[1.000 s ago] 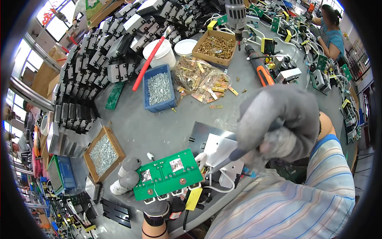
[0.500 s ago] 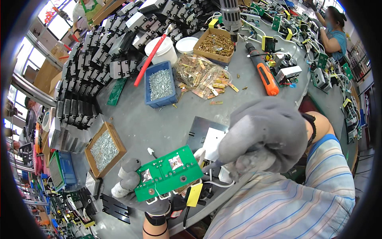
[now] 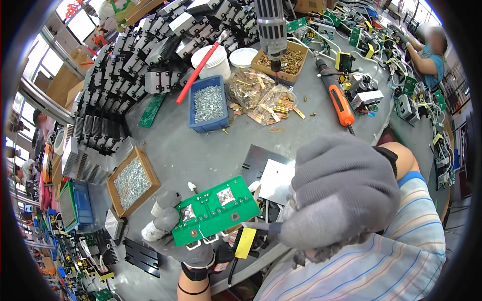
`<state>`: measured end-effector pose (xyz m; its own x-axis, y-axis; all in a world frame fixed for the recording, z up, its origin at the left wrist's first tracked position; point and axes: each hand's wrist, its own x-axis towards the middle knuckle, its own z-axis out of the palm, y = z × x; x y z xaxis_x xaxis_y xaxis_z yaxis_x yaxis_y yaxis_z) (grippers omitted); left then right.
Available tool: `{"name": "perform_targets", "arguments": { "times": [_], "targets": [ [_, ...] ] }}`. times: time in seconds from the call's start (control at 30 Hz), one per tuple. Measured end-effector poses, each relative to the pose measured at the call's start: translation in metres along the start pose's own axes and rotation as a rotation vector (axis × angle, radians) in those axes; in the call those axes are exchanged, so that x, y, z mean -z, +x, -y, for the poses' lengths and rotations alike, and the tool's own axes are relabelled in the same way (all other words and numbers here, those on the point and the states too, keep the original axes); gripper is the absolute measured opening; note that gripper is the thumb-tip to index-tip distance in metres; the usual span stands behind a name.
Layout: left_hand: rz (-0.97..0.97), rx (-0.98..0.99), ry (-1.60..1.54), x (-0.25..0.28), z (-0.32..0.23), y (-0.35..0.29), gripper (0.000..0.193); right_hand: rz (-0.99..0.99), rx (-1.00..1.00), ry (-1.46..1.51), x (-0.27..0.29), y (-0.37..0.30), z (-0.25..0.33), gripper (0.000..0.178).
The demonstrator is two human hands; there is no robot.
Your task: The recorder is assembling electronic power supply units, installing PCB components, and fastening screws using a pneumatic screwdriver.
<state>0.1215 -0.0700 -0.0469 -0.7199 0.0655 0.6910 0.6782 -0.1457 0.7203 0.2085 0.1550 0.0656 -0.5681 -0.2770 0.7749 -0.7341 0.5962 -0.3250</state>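
Fingers of our left hand (image 3: 173, 248), head view, are curled narrow on the left end of a green PCB (image 3: 216, 213), holding it tilted above the bench (image 3: 175, 155), w/ joints and two bright metal patches facing up. Fingers of our right hand (image 3: 346, 193) are closed round a slim dark tool (image 3: 275, 228); most of it's hidden by the glove. Its grey tip is at the PCB's near right edge, by a yellow tag (image 3: 244, 243); touching or just apart, we can't tell

Progress, same view: both metal patches are on, solder spots dot the PCB, and white loops (image 3: 210, 240) stick out along its near edge, so we'd judge it well along. Not done yet: PCB's in hand, not set down, and tool's at its edge. Which joints, if any, remain open is too small to tell

Nearby, a white-faced plate (image 3: 277, 180) lies just beyond the right hand. Farther back: blue bin (image 3: 208, 125) of silver screws, bag of brass-coloured strips (image 3: 251, 90), orange driver (image 3: 341, 105) lying down, plus a hanging driver (image 3: 271, 30); we hold none of these. Wired assemblies (image 3: 368, 99) sit back right, heat sinks (image 3: 110, 85) back left
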Motion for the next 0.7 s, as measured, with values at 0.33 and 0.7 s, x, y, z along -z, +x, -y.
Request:
{"name": "perform_targets", "arguments": {
  "times": [0.33, 0.7],
  "targets": [
    [-0.069, 0.009, -0.152, -0.008, -0.007, 0.003, 0.022, 0.036, 0.118, -0.09, -0.001, -0.003, 0.017, 0.021],
    [-0.165, 0.086, 0.181, -0.002, 0.003, 0.008, 0.034, 0.011, -0.073, 0.138, 0.008, -0.022, -0.01, 0.018]
  ]
}}
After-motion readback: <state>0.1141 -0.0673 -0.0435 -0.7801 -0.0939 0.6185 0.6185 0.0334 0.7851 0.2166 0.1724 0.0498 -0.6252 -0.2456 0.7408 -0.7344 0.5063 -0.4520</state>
